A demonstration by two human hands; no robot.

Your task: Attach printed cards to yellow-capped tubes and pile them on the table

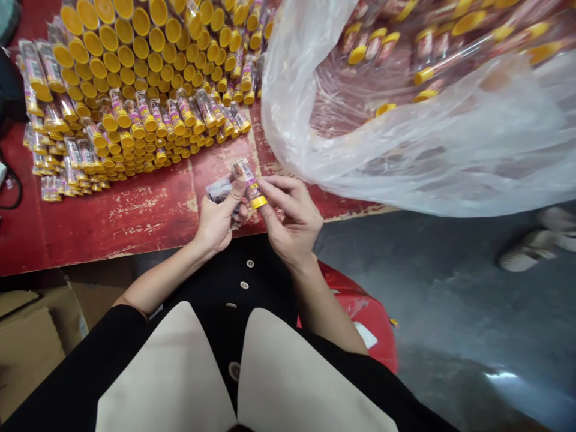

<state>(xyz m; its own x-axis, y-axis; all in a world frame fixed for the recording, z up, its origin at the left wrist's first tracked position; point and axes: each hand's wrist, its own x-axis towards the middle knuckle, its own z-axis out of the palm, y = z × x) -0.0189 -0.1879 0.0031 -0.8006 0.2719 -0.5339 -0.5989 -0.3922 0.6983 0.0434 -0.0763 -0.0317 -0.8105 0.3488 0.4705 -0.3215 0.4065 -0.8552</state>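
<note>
Over the table's front edge, both hands meet at a clear plastic tube (248, 181) with a printed label and a yellow cap. My left hand (220, 216) is closed, its thumb pressed on the tube's side; a small stack of clear, dark-printed pieces (220, 191) also sits in its grip, their kind unclear. My right hand (290, 219) pinches the tube near its capped end with thumb and fingers. The tube is tilted, cap towards me.
A big pile of yellow-capped tubes (153, 66) is stacked on the worn red table (135, 222). To the right, a large translucent plastic bag (297, 132) holds more tubes. A red stool (373, 324) is beneath me, cardboard boxes (31, 342) stand lower left, and a shoe (524, 255) shows at right.
</note>
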